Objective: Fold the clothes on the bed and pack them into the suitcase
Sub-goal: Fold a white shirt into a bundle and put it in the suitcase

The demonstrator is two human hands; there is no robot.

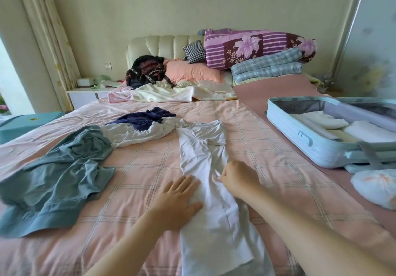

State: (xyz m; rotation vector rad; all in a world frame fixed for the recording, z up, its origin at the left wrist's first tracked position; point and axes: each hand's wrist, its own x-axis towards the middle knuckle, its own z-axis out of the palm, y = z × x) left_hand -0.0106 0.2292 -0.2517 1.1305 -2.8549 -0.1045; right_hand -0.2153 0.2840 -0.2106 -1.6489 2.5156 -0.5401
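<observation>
Here, left hand point(179, 201) flat on white shirt point(203, 149), grip released; right hand point(238, 177) tight on its fold.

The white shirt point(205, 168), grey-blue garment point(57, 172) and navy garment point(145, 118) lie on a pink plaid bed sheet point(139, 168); the suitcase point(285, 125) is pale blue, the quilt point(252, 47) purple floral.

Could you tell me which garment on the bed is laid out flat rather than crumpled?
The white shirt in the middle, nearest the person; the blue-grey garment and the white-and-navy heap to its left lie crumpled.
</observation>
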